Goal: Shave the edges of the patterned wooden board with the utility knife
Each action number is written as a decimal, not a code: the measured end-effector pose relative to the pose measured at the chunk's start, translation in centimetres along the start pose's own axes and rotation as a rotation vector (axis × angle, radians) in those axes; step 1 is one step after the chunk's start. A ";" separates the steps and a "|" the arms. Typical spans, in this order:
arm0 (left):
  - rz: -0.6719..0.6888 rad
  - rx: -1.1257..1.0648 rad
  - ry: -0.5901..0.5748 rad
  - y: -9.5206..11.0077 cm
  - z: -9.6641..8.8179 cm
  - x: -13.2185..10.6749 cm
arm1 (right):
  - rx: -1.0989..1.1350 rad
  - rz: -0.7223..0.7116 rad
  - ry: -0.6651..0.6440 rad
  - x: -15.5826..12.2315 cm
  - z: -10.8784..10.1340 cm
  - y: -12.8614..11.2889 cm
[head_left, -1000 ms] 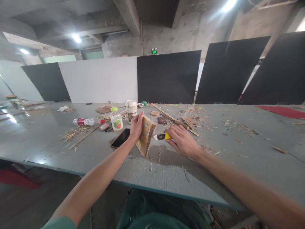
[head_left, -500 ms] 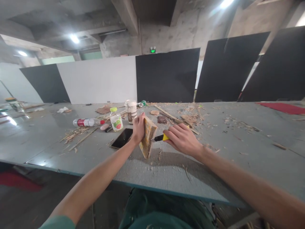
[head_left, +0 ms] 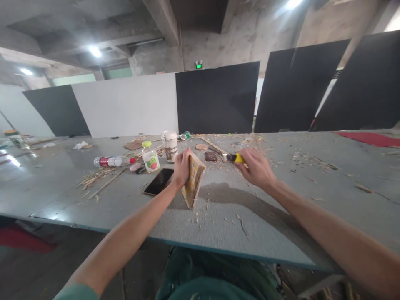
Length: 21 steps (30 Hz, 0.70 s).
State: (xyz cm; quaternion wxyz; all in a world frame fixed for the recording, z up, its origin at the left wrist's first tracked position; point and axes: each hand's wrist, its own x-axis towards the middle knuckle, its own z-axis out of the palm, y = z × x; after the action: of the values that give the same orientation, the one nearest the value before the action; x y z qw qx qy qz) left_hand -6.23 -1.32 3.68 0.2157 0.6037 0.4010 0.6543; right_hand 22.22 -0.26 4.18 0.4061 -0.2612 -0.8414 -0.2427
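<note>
My left hand (head_left: pixel 182 168) is closed around the upper left side of a flat wooden board (head_left: pixel 194 181). The board is tilted on edge with its lower corner on the table, and a yellowish pattern shows on its face. My right hand (head_left: pixel 256 166) grips a yellow and black utility knife (head_left: pixel 236 158), its blade end pointing left. The knife is up and to the right of the board, apart from it. Small wood shavings (head_left: pixel 204 208) lie below the board.
Left of the board are a phone (head_left: pixel 158 181), a green-capped bottle (head_left: pixel 151 157), a paper cup (head_left: pixel 170 146) and a lying bottle (head_left: pixel 114 161). A dark brown block (head_left: pixel 211 156) and wood strips lie behind. The grey table (head_left: pixel 125 208) ends close to my body.
My right hand has moved the knife away from the board's edge, up and to the right. My left hand and the board stay nearly in place.
</note>
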 end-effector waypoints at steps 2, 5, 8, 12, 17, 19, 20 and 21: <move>0.003 0.004 -0.019 0.0 0.1 0.1 | 0.044 -0.093 -0.086 0.2 1.0 -1.7; -0.001 0.003 -0.032 0.1 0.2 0.1 | 0.098 -0.209 -0.197 0.6 1.9 -4.0; -0.016 0.003 -0.025 0.2 0.4 0.1 | 0.110 -0.244 -0.230 0.7 2.2 -5.4; -0.024 0.007 -0.013 0.0 0.5 0.3 | 0.072 -0.206 -0.198 0.9 2.2 -6.0; -0.026 -0.016 -0.033 0.3 0.3 0.2 | 0.005 -0.054 -0.033 2.6 1.2 -3.4; -0.029 -0.031 -0.041 0.4 0.3 0.1 | -0.057 0.099 0.126 3.1 0.4 -1.1; -0.029 -0.036 -0.044 0.4 0.3 0.1 | -0.085 0.169 0.199 3.1 0.0 0.1; -0.028 -0.040 -0.049 0.4 0.4 0.0 | -0.104 0.214 0.251 2.9 -0.3 1.2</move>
State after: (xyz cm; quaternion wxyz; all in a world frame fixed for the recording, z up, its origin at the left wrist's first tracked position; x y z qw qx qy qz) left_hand -5.82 -1.42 3.96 0.2467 0.6096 0.3908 0.6440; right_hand 21.54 1.13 6.96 0.5172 -0.3375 -0.7379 -0.2721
